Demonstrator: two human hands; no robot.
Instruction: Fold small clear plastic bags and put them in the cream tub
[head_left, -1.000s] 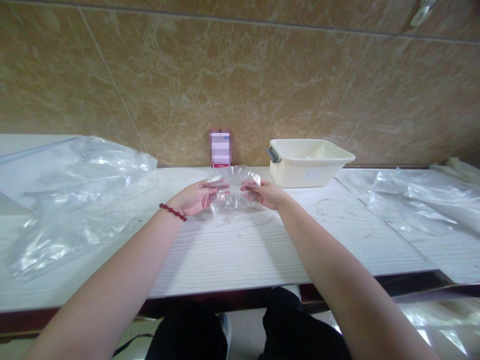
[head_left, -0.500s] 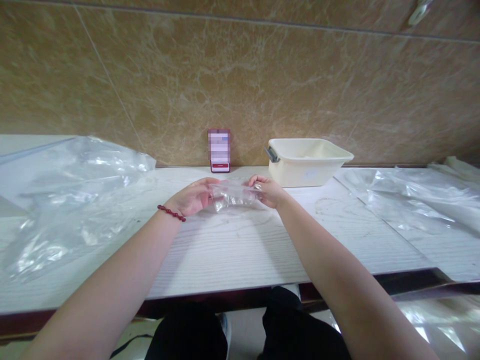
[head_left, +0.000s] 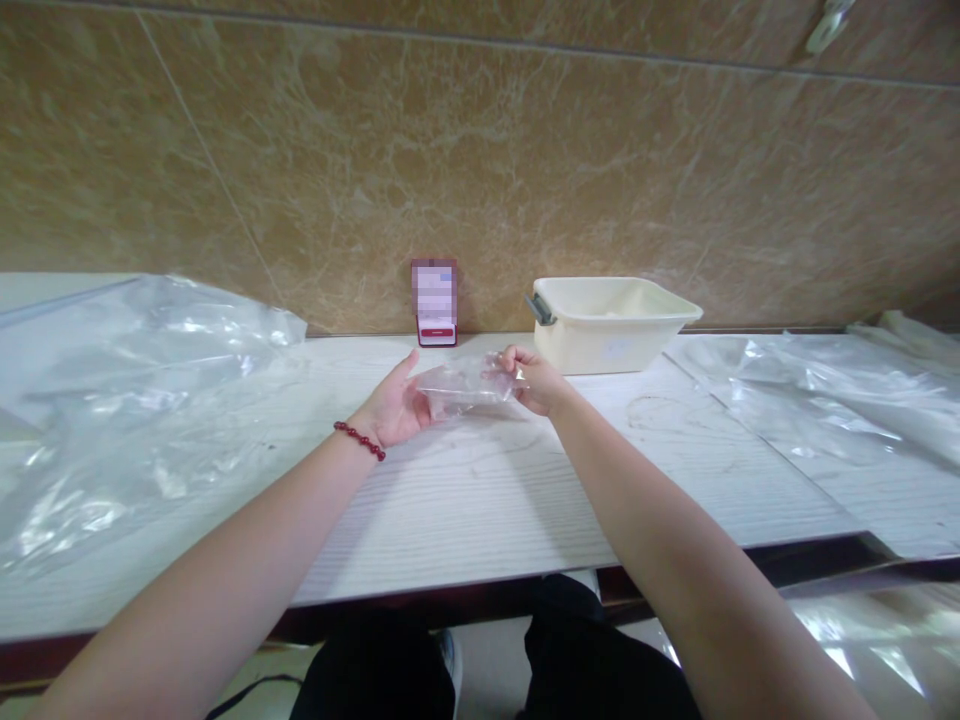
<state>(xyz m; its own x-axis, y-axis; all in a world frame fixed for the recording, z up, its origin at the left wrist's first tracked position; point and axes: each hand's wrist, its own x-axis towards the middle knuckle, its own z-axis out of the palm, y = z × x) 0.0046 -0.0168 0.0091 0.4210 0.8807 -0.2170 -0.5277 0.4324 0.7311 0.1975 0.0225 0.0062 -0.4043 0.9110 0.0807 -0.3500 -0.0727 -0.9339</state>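
Observation:
A small clear plastic bag (head_left: pixel 469 385) is held above the white table, stretched out between my two hands. My right hand (head_left: pixel 534 380) pinches its right end with thumb and fingers. At the bag's left end my left hand (head_left: pixel 405 402) is open, thumb raised and palm turned up. The fingertips of that hand lie under or against the bag's edge; the film partly covers them. A dark red bead bracelet circles the left wrist.
A phone (head_left: pixel 436 302) leans upright against the marbled wall. Right of it stands a cream plastic bin (head_left: pixel 607 345) with a grey handle. Large clear plastic sheeting (head_left: pixel 172 400) lies at the left, with more plastic bags (head_left: pixel 825 390) at the right. The white table (head_left: pixel 442 520) ends at a dark front edge.
My left hand has loosened from the bag's left end, its thumb lifting away and the palm turning up. My right hand keeps its hold at the right end.

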